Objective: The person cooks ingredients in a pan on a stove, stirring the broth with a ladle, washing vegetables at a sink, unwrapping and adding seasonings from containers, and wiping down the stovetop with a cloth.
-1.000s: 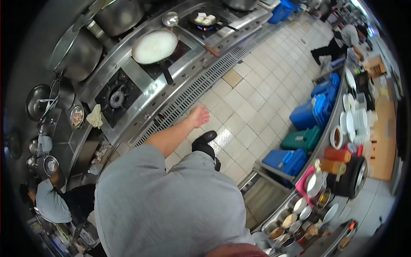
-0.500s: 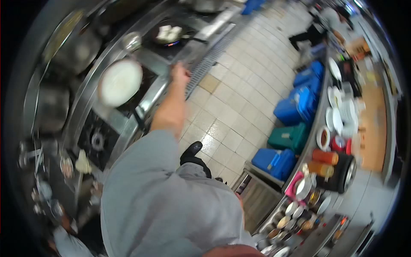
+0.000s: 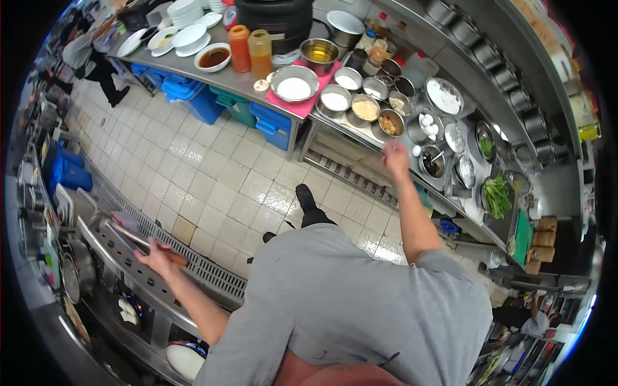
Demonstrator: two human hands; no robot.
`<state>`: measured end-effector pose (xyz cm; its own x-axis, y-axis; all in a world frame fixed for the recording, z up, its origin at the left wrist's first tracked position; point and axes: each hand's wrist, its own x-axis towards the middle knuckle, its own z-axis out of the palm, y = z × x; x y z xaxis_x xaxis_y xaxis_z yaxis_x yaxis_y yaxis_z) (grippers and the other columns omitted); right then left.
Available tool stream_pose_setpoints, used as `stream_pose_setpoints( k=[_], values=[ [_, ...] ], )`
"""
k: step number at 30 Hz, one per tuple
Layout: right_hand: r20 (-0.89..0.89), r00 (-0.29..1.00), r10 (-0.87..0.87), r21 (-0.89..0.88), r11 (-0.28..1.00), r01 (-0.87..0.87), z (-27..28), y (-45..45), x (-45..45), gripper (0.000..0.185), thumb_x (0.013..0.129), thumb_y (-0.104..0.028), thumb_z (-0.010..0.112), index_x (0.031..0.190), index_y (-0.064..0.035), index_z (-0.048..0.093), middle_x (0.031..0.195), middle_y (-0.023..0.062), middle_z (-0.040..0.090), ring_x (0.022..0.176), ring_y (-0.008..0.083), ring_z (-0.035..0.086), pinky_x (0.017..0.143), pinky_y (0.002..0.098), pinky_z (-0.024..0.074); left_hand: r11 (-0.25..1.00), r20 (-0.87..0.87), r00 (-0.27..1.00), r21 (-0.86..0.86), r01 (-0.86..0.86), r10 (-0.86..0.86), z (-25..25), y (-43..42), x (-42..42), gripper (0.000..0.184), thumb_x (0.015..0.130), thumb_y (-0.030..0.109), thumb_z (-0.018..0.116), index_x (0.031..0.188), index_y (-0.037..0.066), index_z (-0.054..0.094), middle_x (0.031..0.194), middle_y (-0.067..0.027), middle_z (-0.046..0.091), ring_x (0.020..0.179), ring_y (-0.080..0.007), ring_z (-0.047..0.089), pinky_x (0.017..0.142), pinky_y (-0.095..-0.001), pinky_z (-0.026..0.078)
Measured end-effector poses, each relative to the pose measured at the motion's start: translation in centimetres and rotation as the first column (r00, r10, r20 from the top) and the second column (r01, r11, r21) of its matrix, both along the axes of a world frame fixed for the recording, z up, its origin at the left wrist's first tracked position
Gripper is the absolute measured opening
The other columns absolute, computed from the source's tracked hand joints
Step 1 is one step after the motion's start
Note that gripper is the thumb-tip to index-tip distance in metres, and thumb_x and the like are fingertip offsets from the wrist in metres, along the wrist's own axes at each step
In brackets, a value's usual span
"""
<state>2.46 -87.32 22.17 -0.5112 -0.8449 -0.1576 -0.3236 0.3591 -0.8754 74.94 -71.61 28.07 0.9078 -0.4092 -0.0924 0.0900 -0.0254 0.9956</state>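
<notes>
My left hand (image 3: 156,258) is closed around a long metal utensil (image 3: 125,234) with a brown handle end, over the stove's front edge (image 3: 132,273). The tool's working end is not clear. Near the prep counter's edge, my right hand (image 3: 394,158) has its fingers curled; whether anything is inside is hidden. Closest to it are a metal bowl of brown pieces (image 3: 390,122), a white egg (image 3: 416,150) and a pot of dark sauce with a spoon (image 3: 432,161). A bowl of eggs (image 3: 428,126) stands just beyond.
Pans sit on the stove, one with white pieces (image 3: 128,311) and one with white contents (image 3: 185,361). A floor drain grate (image 3: 212,278) runs alongside. Blue bins (image 3: 270,125) stand under the counter. A person (image 3: 87,58) is at the far left, another (image 3: 533,321) at lower right.
My view has swung from the stove towards the prep counter. My right hand has come into sight by the bowls. My left hand is still along the stove front.
</notes>
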Motion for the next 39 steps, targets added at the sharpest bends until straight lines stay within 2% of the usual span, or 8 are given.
stream_pose_setpoints(
  k=[9, 12, 14, 16, 21, 23, 32, 39],
  values=[
    [0.553, 0.822, -0.137, -0.213, 0.930, 0.298, -3.4, -23.9, -7.8, 0.018, 0.089, -0.015, 0.076, 0.097, -0.0014, 0.067, 0.074, 0.0055, 0.066, 0.056, 0.0154, 0.061, 0.045, 0.0290, 0.0468, 0.433, -0.265, 0.364, -0.726, 0.534, -0.893, 7.9, -16.5, -8.7, 0.038, 0.089, 0.026, 0.062, 0.124, 0.011, 0.063, 0.103, -0.0178, 0.063, 0.092, -0.0297, 0.059, 0.078, -0.0422, 0.050],
    [0.488, 0.816, -0.310, -0.256, 0.843, 0.473, -1.9, -24.8, -6.3, 0.013, 0.092, -0.015, 0.069, 0.095, -0.0021, 0.070, 0.073, 0.0118, 0.067, 0.064, 0.0248, 0.066, 0.055, 0.0355, 0.0521, 0.570, -0.164, 0.567, -0.467, 0.676, -0.807, 10.0, -19.6, -17.0, 0.025, 0.098, 0.012, 0.056, 0.122, 0.006, 0.057, 0.111, -0.0197, 0.064, 0.106, -0.0327, 0.067, 0.082, -0.0424, 0.057],
    [-0.671, 0.734, -0.105, -0.352, 0.916, -0.191, -1.0, -24.4, -6.9, 0.018, 0.093, -0.017, 0.063, 0.098, -0.0014, 0.072, 0.079, 0.0199, 0.068, 0.079, 0.0366, 0.068, 0.074, 0.0430, 0.0540, 0.678, -0.044, 0.677, -0.065, 0.732, -0.735, 11.8, -20.3, -19.3, 0.023, 0.100, 0.015, 0.056, 0.121, 0.005, 0.056, 0.099, -0.0153, 0.064, 0.092, -0.0280, 0.068, 0.076, -0.0384, 0.057],
    [-0.567, 0.824, -0.019, -0.365, 0.902, -0.230, 4.1, -20.8, -6.6, 0.021, 0.095, -0.016, 0.059, 0.101, -0.0015, 0.072, 0.088, 0.0208, 0.069, 0.089, 0.0434, 0.065, 0.085, 0.0465, 0.0511, 0.714, 0.107, 0.731, 0.348, 0.607, -0.674, 12.0, -19.8, -19.6, 0.022, 0.103, 0.018, 0.056, 0.121, 0.004, 0.055, 0.087, -0.0109, 0.063, 0.077, -0.0233, 0.069, 0.071, -0.0344, 0.058],
    [-0.534, 0.834, 0.138, -0.294, 0.895, -0.336, 4.7, -18.9, -9.6, 0.020, 0.098, -0.018, 0.060, 0.101, -0.0010, 0.070, 0.084, 0.0138, 0.069, 0.077, 0.0335, 0.067, 0.074, 0.0403, 0.0537, 0.885, 0.202, 0.866, 0.002, 0.466, -0.456, 13.8, -17.2, -19.0, 0.022, 0.103, 0.020, 0.059, 0.112, 0.000, 0.053, 0.083, -0.0108, 0.063, 0.064, -0.0214, 0.069, 0.061, -0.0307, 0.059],
    [0.221, 0.971, 0.088, -0.315, 0.949, -0.015, 5.4, -20.2, -9.3, 0.021, 0.102, -0.020, 0.058, 0.101, -0.0010, 0.067, 0.080, 0.0070, 0.066, 0.071, 0.0190, 0.065, 0.068, 0.0329, 0.0527, 0.896, 0.228, 0.877, -0.034, 0.442, -0.424, 16.7, -17.0, -20.6, 0.022, 0.103, 0.021, 0.058, 0.107, 0.001, 0.052, 0.082, -0.0107, 0.063, 0.063, -0.0225, 0.070, 0.057, -0.0312, 0.059],
    [-0.382, 0.892, 0.240, -0.270, 0.894, -0.357, 3.9, -26.9, -3.0, 0.020, 0.096, -0.020, 0.064, 0.103, -0.0022, 0.068, 0.089, 0.0154, 0.072, 0.078, 0.0224, 0.069, 0.075, 0.0351, 0.0540, 0.888, 0.382, 0.833, -0.061, 0.455, -0.400, 21.0, -15.2, -18.2, 0.020, 0.105, 0.021, 0.053, 0.101, 0.002, 0.050, 0.085, -0.0107, 0.061, 0.065, -0.0238, 0.069, 0.062, -0.0330, 0.059],
    [-0.221, 0.973, 0.063, -0.414, 0.898, -0.152, 1.2, -28.7, -2.0, 0.020, 0.093, -0.020, 0.066, 0.099, -0.0020, 0.074, 0.086, 0.0142, 0.074, 0.077, 0.0256, 0.071, 0.072, 0.0363, 0.0541, 0.833, 0.466, 0.788, -0.171, 0.526, -0.402, 21.3, -14.3, -17.6, 0.027, 0.105, 0.028, 0.050, 0.109, 0.002, 0.056, 0.088, -0.0184, 0.070, 0.074, -0.0275, 0.071, 0.073, -0.0358, 0.058]
  ],
)
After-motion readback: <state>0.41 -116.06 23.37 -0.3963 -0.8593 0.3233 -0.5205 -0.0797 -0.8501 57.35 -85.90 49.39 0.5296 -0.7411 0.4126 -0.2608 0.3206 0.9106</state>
